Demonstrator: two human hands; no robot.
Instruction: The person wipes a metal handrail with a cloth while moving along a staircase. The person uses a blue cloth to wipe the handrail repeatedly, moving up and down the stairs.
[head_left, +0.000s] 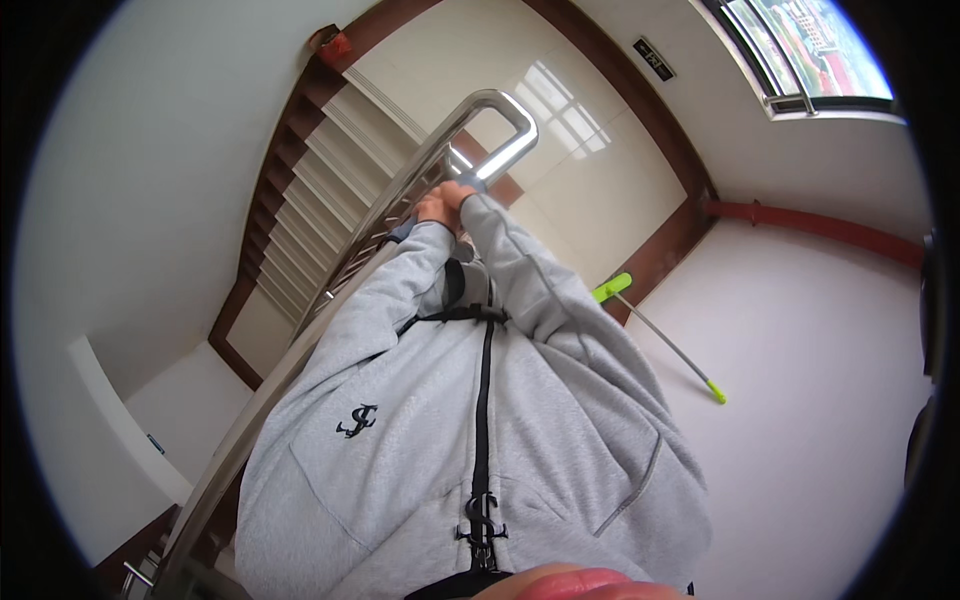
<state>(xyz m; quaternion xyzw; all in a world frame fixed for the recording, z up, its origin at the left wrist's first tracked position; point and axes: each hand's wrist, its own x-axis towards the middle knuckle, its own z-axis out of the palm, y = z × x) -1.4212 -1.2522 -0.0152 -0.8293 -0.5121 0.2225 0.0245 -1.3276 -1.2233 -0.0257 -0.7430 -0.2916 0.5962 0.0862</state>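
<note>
My left hand and my right hand are close together at the curved end of a stainless steel handrail. A grey-blue cloth lies against the rail's lower bar, at the fingers of my right hand, which looks closed on it. More blue-grey material shows beside my left hand; whether it is the same cloth cannot be told. The fingers of my left hand are bent, and what they hold is hidden. Grey sleeves cover both arms.
Stairs run along the left, beyond the railing. A tiled landing with a dark red border spreads ahead. A green-headed, long-handled cleaning tool leans on the right wall. A red pipe, a window and an exit sign are farther right.
</note>
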